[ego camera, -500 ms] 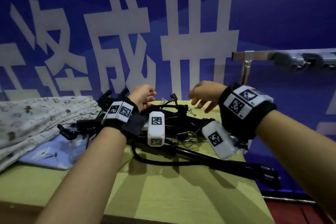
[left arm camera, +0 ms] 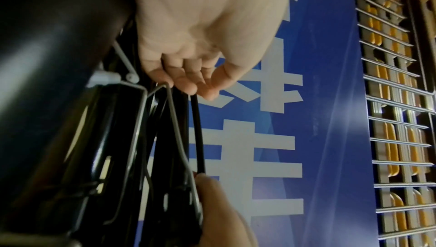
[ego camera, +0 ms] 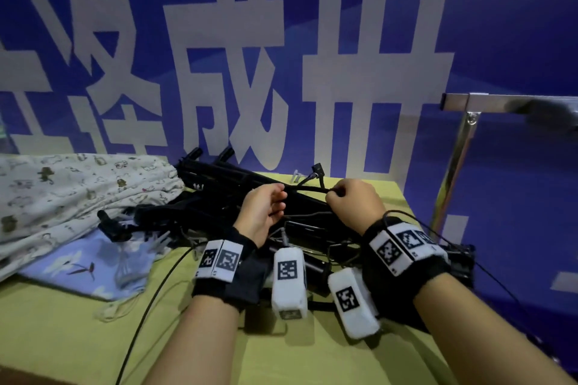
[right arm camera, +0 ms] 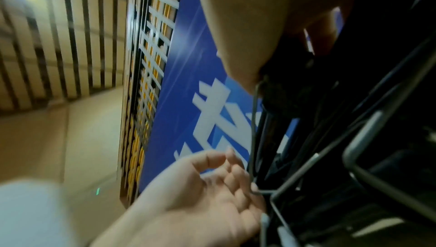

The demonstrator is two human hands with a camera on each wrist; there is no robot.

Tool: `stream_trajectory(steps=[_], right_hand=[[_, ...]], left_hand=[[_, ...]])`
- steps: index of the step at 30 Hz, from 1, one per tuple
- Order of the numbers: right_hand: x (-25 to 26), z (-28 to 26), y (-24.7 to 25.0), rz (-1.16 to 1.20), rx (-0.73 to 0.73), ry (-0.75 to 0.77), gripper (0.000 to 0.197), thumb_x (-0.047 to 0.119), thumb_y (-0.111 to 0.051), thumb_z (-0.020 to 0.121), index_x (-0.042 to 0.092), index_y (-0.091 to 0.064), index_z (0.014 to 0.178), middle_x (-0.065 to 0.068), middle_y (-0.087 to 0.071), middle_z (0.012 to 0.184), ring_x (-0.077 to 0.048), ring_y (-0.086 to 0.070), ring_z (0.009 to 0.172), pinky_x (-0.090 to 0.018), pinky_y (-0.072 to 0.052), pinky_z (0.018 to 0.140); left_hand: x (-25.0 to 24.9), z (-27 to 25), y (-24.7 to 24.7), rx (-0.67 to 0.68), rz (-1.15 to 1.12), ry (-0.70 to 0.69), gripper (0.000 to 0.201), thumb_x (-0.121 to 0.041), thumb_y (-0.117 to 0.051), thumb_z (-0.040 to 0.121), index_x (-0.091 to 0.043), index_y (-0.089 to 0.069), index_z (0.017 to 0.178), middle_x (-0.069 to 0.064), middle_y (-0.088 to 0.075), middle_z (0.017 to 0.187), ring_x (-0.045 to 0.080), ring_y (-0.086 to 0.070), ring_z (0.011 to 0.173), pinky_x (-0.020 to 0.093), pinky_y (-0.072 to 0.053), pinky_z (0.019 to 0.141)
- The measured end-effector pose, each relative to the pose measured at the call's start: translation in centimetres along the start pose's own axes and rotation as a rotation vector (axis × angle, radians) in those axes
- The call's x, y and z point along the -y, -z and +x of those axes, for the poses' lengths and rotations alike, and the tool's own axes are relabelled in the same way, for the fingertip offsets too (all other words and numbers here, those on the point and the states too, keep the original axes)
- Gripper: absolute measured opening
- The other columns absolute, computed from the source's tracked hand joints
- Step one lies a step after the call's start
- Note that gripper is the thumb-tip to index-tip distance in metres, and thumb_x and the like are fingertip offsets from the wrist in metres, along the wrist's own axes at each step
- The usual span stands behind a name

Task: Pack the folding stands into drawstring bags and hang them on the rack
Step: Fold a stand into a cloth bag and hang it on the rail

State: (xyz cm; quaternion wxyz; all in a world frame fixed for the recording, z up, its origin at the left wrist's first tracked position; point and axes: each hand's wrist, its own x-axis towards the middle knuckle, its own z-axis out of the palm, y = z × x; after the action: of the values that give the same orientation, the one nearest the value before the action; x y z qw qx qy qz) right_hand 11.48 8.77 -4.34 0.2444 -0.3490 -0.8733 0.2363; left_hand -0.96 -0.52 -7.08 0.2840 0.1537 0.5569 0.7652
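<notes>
The folding stands (ego camera: 250, 197) lie in a black tangle at the back of our table (ego camera: 78, 337), beside the patterned drawstring bags (ego camera: 62, 197). We pinch one thin black rod (ego camera: 308, 190) between our left hand (ego camera: 262, 212) and right hand (ego camera: 353, 206). Pulling now could, we judge, drag neighbouring stands and wire loops along, since they interlock. The rack (ego camera: 500, 101) waits to our right
</notes>
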Motion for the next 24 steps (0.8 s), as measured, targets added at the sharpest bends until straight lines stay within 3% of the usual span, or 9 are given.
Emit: stream_trajectory(steps=[5, 8, 11, 15, 18, 21, 24], right_hand=[[-1.4, 0.5, 0.1, 0.207, -0.066, 0.046, 0.021, 0.020, -0.054, 0.089, 0.006, -0.070, 0.094, -0.005, -0.063, 0.082, -0.018, -0.056, 0.081, -0.023, -0.037, 0.069], [-2.2, 0.6, 0.0, 0.366, -0.166, 0.078, 0.013, 0.018, -0.058, 0.088, 0.010, -0.068, 0.087, -0.001, -0.062, 0.080, -0.018, -0.058, 0.085, -0.026, -0.041, 0.074], [-2.8, 0.2, 0.2, 0.658, -0.297, 0.064, 0.017, 0.017, -0.059, 0.088, 0.021, -0.062, 0.071, 0.001, -0.061, 0.071, -0.020, -0.061, 0.078, -0.037, -0.051, 0.076], [-2.6, -0.6, 0.4, 0.932, -0.353, 0.024, 0.020, 0.013, -0.055, 0.090, 0.017, -0.059, 0.071, -0.001, -0.056, 0.068, -0.021, -0.055, 0.070, -0.049, -0.052, 0.080], [-2.5, -0.9, 0.7, 1.054, -0.386, 0.038, 0.019, 0.009, -0.053, 0.092, 0.016, -0.056, 0.074, -0.001, -0.054, 0.070, -0.014, -0.052, 0.061, -0.046, -0.053, 0.074], [-2.3, -1.2, 1.0, 1.067, -0.457, 0.089, 0.020, 0.008, -0.053, 0.092, 0.017, -0.055, 0.074, -0.001, -0.056, 0.071, -0.013, -0.052, 0.060, -0.039, -0.048, 0.069], [-2.1, -1.8, 1.0, 0.986, -0.507, 0.205, 0.022, 0.008, -0.054, 0.092, 0.021, -0.054, 0.074, 0.003, -0.055, 0.068, -0.010, -0.054, 0.059, -0.033, -0.049, 0.063]], left_hand=[[0.1, 0.2, 0.2, 0.033, 0.014, -0.022, 0.021, -0.009, -0.043, 0.094, -0.014, -0.056, 0.078, -0.002, -0.052, 0.068, 0.009, -0.046, 0.058, 0.021, -0.037, 0.058], [0.6, 0.4, 0.0, 0.026, 0.189, -0.058, 0.019, -0.012, -0.045, 0.094, -0.016, -0.059, 0.080, -0.004, -0.055, 0.070, 0.007, -0.044, 0.056, 0.019, -0.035, 0.055], [1.3, 0.6, -0.1, 0.011, 0.253, -0.107, 0.014, -0.012, -0.047, 0.093, -0.013, -0.057, 0.083, -0.002, -0.054, 0.078, 0.006, -0.042, 0.052, 0.017, -0.034, 0.047], [1.1, 0.9, 0.3, 0.018, 0.054, -0.046, 0.011, -0.017, -0.042, 0.096, -0.010, -0.049, 0.092, 0.004, -0.050, 0.085, 0.013, -0.053, 0.061, 0.017, -0.041, 0.041], [0.2, 0.8, 0.9, 0.067, -0.241, 0.001, 0.022, -0.022, -0.036, 0.098, -0.005, -0.049, 0.102, 0.010, -0.053, 0.091, 0.021, -0.059, 0.078, 0.024, -0.048, 0.059], [-0.5, 0.7, 1.6, 0.120, -0.464, 0.010, 0.034, -0.021, -0.034, 0.099, 0.000, -0.043, 0.124, 0.018, -0.054, 0.101, 0.027, -0.059, 0.089, 0.034, -0.048, 0.078], [-0.9, 0.8, 2.1, 0.128, -0.575, -0.001, 0.035, -0.020, -0.033, 0.099, 0.004, -0.043, 0.122, 0.022, -0.055, 0.105, 0.029, -0.058, 0.091, 0.037, -0.045, 0.084]])
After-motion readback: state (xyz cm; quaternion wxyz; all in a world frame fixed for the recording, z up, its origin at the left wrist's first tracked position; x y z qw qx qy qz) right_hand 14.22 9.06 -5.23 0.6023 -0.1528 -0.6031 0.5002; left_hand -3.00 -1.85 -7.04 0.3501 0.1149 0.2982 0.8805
